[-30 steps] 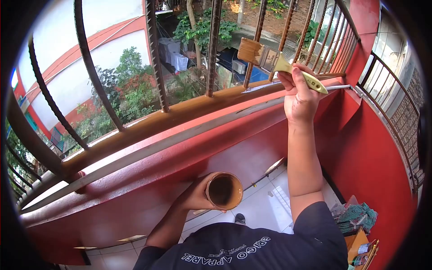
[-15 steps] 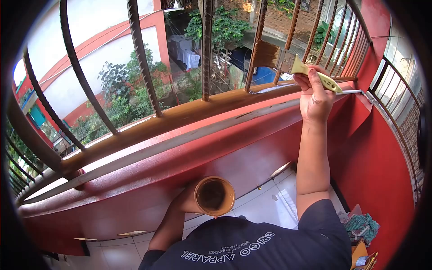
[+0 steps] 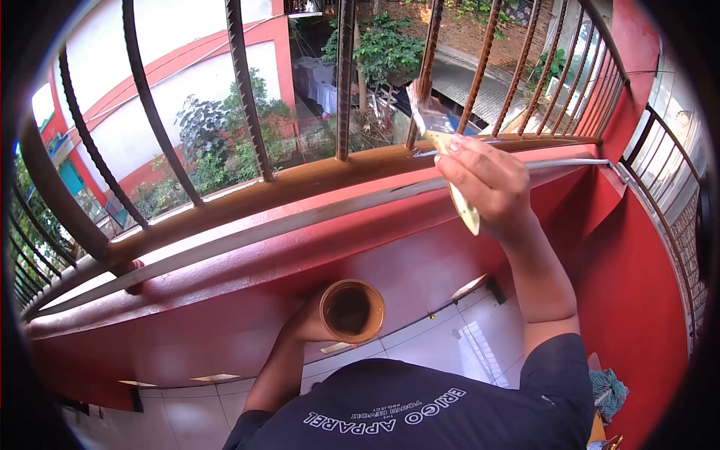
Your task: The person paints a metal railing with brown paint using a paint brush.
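A paintbrush (image 3: pixel 459 196) with a pale yellow handle is gripped in my right hand (image 3: pixel 491 180). Its bristles point up and lie against or right beside a twisted vertical bar (image 3: pixel 424 71) of the railing; exact contact is hard to tell. Below the bars runs the brown bottom rail (image 3: pixel 300 177), with a light unpainted-looking patch near the brush. Low in front of my chest, my left hand (image 3: pixel 306 324) holds a round cup (image 3: pixel 325 309) with brown paint inside. The left fingers are mostly hidden behind the cup.
Under the rail is a red wall ledge (image 3: pixel 247 276) with a long grey strip (image 3: pixel 300 214) along it. A red wall (image 3: pixel 637 300) stands at right. A green checked cloth (image 3: pixel 609 394) lies low at right, over the white tiled floor (image 3: pixel 442 345). Plants and a brick wall are beyond the railing.
My right hand has moved left and slightly down, and the wrist has turned. The brush swung from pointing left to pointing up at a bar. The cup has shifted slightly up and left.
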Demonstrator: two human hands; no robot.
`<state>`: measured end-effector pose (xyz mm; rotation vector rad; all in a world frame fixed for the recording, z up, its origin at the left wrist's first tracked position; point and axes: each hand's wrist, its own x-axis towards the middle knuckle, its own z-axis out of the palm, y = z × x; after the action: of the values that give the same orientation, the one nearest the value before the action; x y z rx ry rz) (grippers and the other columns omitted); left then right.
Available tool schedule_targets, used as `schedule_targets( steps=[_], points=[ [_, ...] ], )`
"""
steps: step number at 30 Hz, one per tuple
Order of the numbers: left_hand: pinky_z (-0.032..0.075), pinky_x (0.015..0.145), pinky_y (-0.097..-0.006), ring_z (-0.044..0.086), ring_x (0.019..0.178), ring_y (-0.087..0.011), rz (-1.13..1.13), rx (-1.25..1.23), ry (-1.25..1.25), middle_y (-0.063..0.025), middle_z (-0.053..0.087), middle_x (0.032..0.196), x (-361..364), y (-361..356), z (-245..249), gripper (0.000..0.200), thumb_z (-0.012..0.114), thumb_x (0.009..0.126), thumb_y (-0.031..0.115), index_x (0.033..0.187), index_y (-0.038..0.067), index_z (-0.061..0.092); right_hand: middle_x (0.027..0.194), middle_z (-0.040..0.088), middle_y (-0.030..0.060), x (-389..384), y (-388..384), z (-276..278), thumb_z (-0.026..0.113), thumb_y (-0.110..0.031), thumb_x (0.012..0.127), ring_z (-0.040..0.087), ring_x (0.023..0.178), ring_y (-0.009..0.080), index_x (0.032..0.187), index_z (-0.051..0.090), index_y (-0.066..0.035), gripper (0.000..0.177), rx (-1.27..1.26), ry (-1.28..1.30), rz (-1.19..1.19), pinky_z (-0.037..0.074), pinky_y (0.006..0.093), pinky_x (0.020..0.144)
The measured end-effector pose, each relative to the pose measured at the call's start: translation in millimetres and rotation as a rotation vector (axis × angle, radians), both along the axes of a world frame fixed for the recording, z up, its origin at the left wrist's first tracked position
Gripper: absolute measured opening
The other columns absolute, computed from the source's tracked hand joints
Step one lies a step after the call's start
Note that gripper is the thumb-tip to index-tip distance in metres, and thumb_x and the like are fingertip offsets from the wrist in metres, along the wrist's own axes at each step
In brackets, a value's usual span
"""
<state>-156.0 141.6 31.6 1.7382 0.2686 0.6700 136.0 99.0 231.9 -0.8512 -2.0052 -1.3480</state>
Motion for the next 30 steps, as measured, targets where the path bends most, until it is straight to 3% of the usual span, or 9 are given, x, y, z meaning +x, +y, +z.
schedule_targets(
  steps=[4,6,10,12,17,21,24,26,30],
  points=[
    [0.051,0.093,-0.0369,0.062,0.105,-0.0183,-0.02,0.018,0.01,-0.0064,0.066,0.115,1,0,2,0.085,0.099,0.049,0.019,0.122,0.007,0.059,0.091,0.069,0.0065,-2,-21,-11,0.069,-0.013,0.073,0.07,0.089,0.0251,0.093,0.07,-0.009,0.021,-0.189,-0.013,-0.029,0.058,0.0345,0.074],
    [0.051,0.094,-0.0372,0.062,0.107,-0.0189,-0.024,0.056,0.025,-0.0069,0.065,0.116,0,3,0,0.086,0.1,0.049,0.02,0.123,0.007,0.058,0.089,0.069,0.0086,1,-31,0,0.073,-0.003,0.069,0.071,0.084,0.0253,0.091,0.07,-0.006,0.022,-0.261,0.12,0.043,0.057,0.0336,0.069],
    [0.049,0.097,-0.0379,0.06,0.111,-0.0201,-0.047,0.104,-0.021,-0.008,0.063,0.12,0,9,-13,0.091,0.1,0.048,0.022,0.126,0.007,0.057,0.081,0.067,0.0128,-3,-43,35,0.072,0.008,0.077,0.068,0.073,0.0231,0.09,0.068,0.001,0.016,-0.234,0.342,0.153,0.053,0.0293,0.063],
    [0.048,0.097,-0.0381,0.059,0.112,-0.0204,-0.045,0.083,-0.024,-0.0082,0.063,0.122,0,9,-16,0.092,0.1,0.048,0.022,0.127,0.007,0.056,0.078,0.066,0.0112,-3,-41,42,0.072,0.007,0.079,0.062,0.066,0.0196,0.088,0.069,0.001,0.011,-0.27,0.442,0.175,0.047,0.0275,0.06],
    [0.048,0.098,-0.0383,0.06,0.111,-0.0209,-0.05,0.108,0.0,-0.0083,0.062,0.122,-1,6,-6,0.091,0.099,0.049,0.021,0.128,0.007,0.055,0.078,0.066,0.0088,-6,-17,36,0.072,0.005,0.08,0.06,0.067,0.0175,0.088,0.069,0.001,0.009,-0.421,0.399,0.164,0.046,0.0292,0.061],
    [0.049,0.096,-0.038,0.061,0.11,-0.021,-0.05,0.132,-0.048,-0.0085,0.063,0.12,0,10,-11,0.089,0.099,0.049,0.02,0.126,0.006,0.056,0.079,0.066,0.0072,-3,-14,54,0.072,0.004,0.082,0.059,0.068,0.0139,0.09,0.069,0.001,0.008,-0.289,0.623,0.213,0.045,0.0266,0.061],
    [0.049,0.095,-0.0378,0.061,0.109,-0.0217,-0.026,0.18,-0.054,-0.0092,0.064,0.118,0,9,-10,0.088,0.099,0.049,0.019,0.125,0.006,0.056,0.08,0.066,0.0079,-8,-24,52,0.071,0.005,0.082,0.06,0.069,0.0137,0.09,0.069,0.001,0.008,-0.34,0.588,0.24,0.046,0.0262,0.062],
    [0.049,0.095,-0.0379,0.062,0.109,-0.0223,-0.027,0.186,-0.047,-0.0094,0.065,0.118,0,9,-8,0.088,0.099,0.049,0.019,0.125,0.006,0.057,0.075,0.067,0.01,-21,-19,41,0.073,0.004,0.078,0.062,0.067,0.0195,0.088,0.068,0.001,0.011,-0.423,0.419,0.231,0.047,0.0288,0.06],
    [0.049,0.095,-0.038,0.063,0.108,-0.0227,-0.038,0.179,-0.057,-0.0093,0.065,0.117,1,9,-10,0.088,0.098,0.048,0.018,0.125,0.006,0.057,0.074,0.066,0.0109,-28,-16,45,0.072,0.006,0.077,0.062,0.063,0.0224,0.087,0.068,0.001,0.012,-0.267,0.317,0.063,0.048,0.031,0.058]
  ],
)
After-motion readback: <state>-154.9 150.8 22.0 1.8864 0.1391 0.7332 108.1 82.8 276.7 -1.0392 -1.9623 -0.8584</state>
